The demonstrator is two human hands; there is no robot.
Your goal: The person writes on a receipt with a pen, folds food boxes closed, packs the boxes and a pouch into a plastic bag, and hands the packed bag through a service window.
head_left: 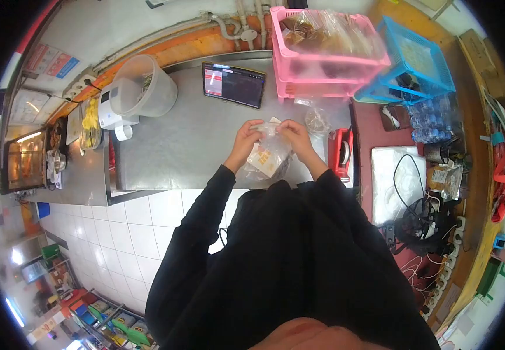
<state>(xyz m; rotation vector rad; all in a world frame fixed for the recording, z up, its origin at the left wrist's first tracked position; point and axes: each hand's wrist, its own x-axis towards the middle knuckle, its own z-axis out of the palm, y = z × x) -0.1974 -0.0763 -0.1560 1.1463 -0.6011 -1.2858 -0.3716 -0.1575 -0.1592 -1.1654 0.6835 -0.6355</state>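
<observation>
Near the front edge of the steel counter [176, 140], both my hands pinch the top of a clear plastic bag [275, 143]. My left hand [246, 141] holds its left side, with thumb and fingers together. On the other side, my right hand [296, 139] grips the bag's upper right edge. Just below the hands lies a white packet with orange marks [268, 160], over or inside clear plastic; which one I cannot tell. A further clear plastic bag [318, 121] rests to the right of my right hand.
Behind the hands lies a tablet [233, 86]. Pink stacked baskets [331, 64] and a blue basket [407, 61] stand at the back right. A red tape dispenser [343, 154] is to the right. At left are a label printer [109, 108] and a clear bucket [165, 93].
</observation>
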